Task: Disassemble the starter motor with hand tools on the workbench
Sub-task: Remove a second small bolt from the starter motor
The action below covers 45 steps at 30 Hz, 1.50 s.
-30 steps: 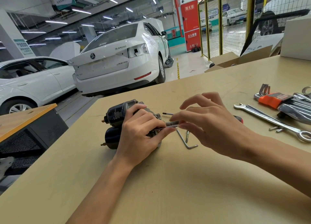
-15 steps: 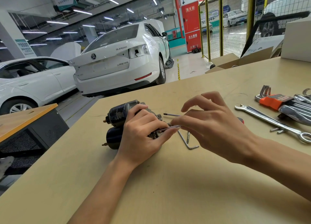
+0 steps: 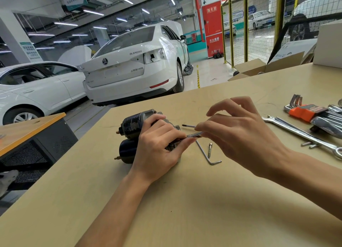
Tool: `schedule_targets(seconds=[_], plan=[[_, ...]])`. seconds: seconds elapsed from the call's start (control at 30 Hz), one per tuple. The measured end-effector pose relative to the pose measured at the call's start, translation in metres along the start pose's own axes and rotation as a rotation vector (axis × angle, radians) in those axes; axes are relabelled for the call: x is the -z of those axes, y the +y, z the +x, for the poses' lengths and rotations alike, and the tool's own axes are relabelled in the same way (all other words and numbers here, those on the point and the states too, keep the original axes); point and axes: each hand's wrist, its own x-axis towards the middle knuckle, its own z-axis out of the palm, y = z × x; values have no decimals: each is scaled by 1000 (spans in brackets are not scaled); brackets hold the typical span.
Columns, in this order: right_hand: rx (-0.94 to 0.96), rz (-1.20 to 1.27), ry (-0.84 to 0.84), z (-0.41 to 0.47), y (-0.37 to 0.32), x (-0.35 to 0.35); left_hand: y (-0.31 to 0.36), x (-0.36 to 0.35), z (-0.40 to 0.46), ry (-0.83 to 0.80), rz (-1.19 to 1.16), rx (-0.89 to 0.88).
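The dark starter motor (image 3: 132,124) lies on its side on the tan workbench (image 3: 166,209), with its solenoid (image 3: 127,150) in front. My left hand (image 3: 159,146) grips the motor's right end from above. My right hand (image 3: 235,135) pinches a long thin bolt (image 3: 192,135) that sticks out of the motor's end, other fingers lifted. A loose bolt (image 3: 209,150) and an L-shaped hex key (image 3: 209,157) lie on the bench just right of the motor. A screwdriver tip (image 3: 187,125) shows behind my right hand.
At the right lie combination wrenches (image 3: 303,135), a hex key set in an orange holder (image 3: 305,111) and small loose pins (image 3: 309,144). Cardboard boxes (image 3: 259,67) stand at the far edge. White cars are parked beyond the bench.
My right hand has shifted slightly right with the long bolt pinched. My left hand stays on the motor.
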Motion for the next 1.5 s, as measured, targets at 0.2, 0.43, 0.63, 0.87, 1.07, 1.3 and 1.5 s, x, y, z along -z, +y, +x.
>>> schedule_targets(seconds=[0.2, 0.43, 0.63, 0.87, 1.07, 1.3, 1.5], plan=[[40, 18, -23, -2, 2, -1, 2, 1, 0, -4, 3, 2], [47, 33, 62, -3, 2, -2, 3, 2, 0, -4, -3, -4], [5, 40, 83, -2, 0, -2, 2, 1, -1, -19, -2, -1], [-15, 42, 43, 0, 1, 2, 0, 1, 0, -4, -5, 1], [23, 17, 32, -1, 2, -1, 0, 1, 0, -12, 9, -10], [30, 28, 40, -3, 1, -2, 1, 2, 0, -17, 9, -3], [38, 11, 62, -2, 1, 0, 2, 2, 1, -19, -1, -4]])
